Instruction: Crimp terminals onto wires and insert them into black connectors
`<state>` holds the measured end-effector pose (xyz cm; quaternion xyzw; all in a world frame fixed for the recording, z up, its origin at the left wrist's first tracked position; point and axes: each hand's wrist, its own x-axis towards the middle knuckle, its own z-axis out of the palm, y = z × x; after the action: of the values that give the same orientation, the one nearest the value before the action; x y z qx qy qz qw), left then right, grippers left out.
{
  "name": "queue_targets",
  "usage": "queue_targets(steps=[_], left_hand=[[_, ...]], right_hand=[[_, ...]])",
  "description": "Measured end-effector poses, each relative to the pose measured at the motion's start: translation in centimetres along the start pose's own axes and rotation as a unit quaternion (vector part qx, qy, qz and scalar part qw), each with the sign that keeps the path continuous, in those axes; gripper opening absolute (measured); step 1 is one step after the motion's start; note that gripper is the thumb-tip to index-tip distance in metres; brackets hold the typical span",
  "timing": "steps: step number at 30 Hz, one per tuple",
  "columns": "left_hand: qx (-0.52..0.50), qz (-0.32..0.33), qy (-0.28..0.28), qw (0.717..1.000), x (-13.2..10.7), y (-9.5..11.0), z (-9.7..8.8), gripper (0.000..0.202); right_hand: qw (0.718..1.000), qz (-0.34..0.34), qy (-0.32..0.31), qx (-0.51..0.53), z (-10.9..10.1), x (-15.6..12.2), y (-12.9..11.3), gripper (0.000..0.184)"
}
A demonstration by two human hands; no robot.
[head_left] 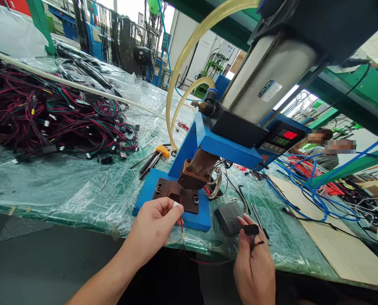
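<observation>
My left hand [157, 222] is closed in a pinch on a thin wire [182, 233] with a small white piece at the fingertips. The wire's upper end reaches into the brown metal die [176, 192] of a blue press [204, 140], under its upper block [197, 169]. Lower down, the wire hangs past the table edge and runs toward the right. My right hand [255, 262] grips a black connector [251, 230] with several thin wires between its fingers. Beside that hand lies a grey ribbed pedal [229, 217].
A large heap of red, black and green wire harnesses [49, 114] covers the table's left side. Tools with an orange handle [162, 151] lie behind the press. Blue hoses [318, 199] and a pale board [328, 237] are at right. Other people [325, 154] sit beyond.
</observation>
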<state>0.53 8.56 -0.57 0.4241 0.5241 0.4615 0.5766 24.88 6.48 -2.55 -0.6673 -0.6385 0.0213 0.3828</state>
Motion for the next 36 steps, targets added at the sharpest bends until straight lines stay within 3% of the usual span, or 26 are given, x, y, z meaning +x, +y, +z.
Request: queue_targets(steps=[3,6,8,11,13,21,24,28,32,36], left_hand=[[0.005,0.004,0.007,1.000,0.0,0.0,0.3,0.041],[-0.004,0.009,0.022,1.000,0.0,0.1,0.8,0.040],[-0.015,0.014,0.030,0.999,0.0,0.1,1.0,0.039],[-0.029,0.022,0.031,0.999,-0.2,0.1,1.1,0.038],[-0.040,0.030,0.030,0.998,-0.2,-0.1,1.0,0.039],[-0.065,0.033,-0.001,0.997,0.5,0.6,1.6,0.039],[-0.048,0.011,-0.020,0.999,-0.7,0.6,1.7,0.040],[-0.028,-0.006,-0.037,0.999,-3.6,-0.6,1.8,0.039],[-0.157,-0.023,-0.069,0.985,-6.0,-1.5,2.6,0.034],[-0.257,-0.030,-0.076,0.963,-6.6,-1.7,3.7,0.030]], right_hand=[[0.984,0.096,0.009,0.151,0.5,-2.1,-2.0,0.044],[0.890,0.243,-0.047,0.383,1.8,-4.0,-4.2,0.040],[0.828,0.311,-0.066,0.462,2.5,-4.6,-5.4,0.043],[0.752,0.361,-0.088,0.544,2.5,-4.6,-6.5,0.050],[0.720,0.379,-0.093,0.574,2.0,-4.3,-7.0,0.053],[0.699,0.397,-0.066,0.591,1.3,-4.2,-7.1,0.043],[0.680,0.389,-0.061,0.619,1.3,-4.5,-6.7,0.038],[0.667,0.388,-0.102,0.627,1.1,-4.6,-7.2,0.035],[0.682,0.370,-0.117,0.620,1.2,-4.7,-8.2,0.037],[0.690,0.355,-0.134,0.617,1.6,-5.0,-8.7,0.037]])
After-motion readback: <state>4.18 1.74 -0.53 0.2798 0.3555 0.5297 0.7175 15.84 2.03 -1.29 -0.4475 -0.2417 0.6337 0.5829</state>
